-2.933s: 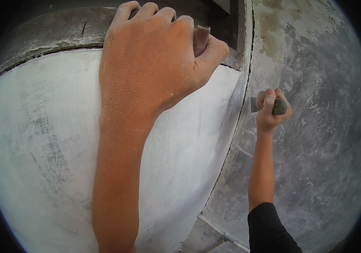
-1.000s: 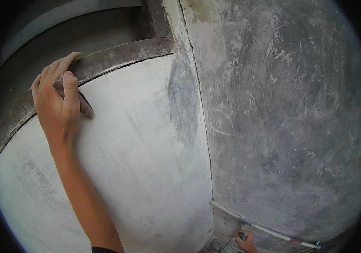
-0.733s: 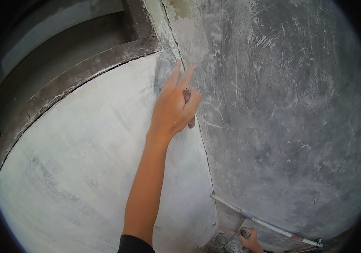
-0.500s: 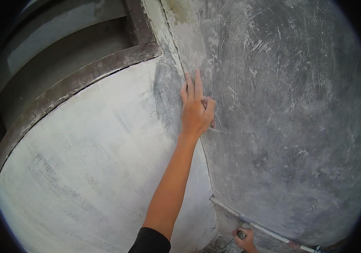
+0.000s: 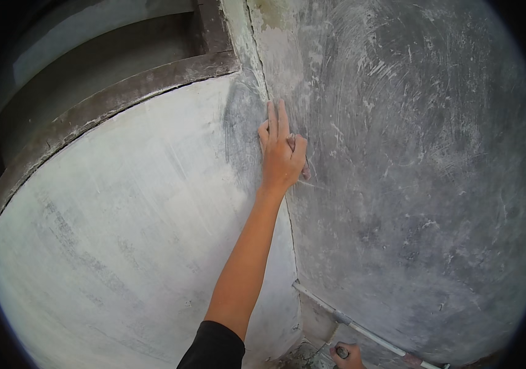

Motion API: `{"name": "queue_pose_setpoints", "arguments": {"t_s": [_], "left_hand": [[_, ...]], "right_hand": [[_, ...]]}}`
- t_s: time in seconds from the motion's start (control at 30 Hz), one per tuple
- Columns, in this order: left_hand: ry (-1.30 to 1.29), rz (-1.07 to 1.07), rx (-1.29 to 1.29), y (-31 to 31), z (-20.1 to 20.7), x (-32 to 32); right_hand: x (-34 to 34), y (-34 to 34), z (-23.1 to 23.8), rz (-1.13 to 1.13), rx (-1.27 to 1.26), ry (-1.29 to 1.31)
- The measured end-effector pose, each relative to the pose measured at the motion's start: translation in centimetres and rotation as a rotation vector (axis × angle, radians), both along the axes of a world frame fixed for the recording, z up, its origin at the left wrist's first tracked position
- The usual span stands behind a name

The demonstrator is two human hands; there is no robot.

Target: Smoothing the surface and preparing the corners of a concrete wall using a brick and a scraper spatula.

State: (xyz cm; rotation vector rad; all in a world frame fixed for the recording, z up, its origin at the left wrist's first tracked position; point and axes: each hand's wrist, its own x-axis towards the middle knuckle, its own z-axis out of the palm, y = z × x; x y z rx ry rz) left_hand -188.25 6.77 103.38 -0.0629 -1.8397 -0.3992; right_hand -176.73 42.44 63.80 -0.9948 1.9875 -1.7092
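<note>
My left hand reaches up to the corner where the white wall meets the grey wall. Two of its fingers point up along the crack, pressed to the surface; the others curl round a small tool with a brown handle. The tool's working end is hidden under the fingers. Low on the right, my right hand is closed round a tool with a round, dark handle end, partly cut off by the lower edge.
A dark frame round a recessed opening lies at the upper left. A pale pipe runs along the foot of the grey wall, above rough debris. Dark grey smears mark the white wall beside the corner.
The view has shifted slightly, so the corner and pipe sit further left. My left hand stays at the crack with its tool. My right hand appears a little lower and further left.
</note>
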Motion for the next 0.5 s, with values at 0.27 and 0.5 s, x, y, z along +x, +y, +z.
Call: {"name": "queue_pose_setpoints", "arguments": {"t_s": [0.27,0.5], "left_hand": [[-0.248,-0.302,0.373,0.9,-6.4,5.9],[-0.251,-0.238,0.279,3.0,-19.7,12.7]], "right_hand": [[-4.0,-1.4,-0.2,-0.096,-0.113,0.436],[-6.0,-0.6,3.1,-0.031,0.412,-0.209]]}}
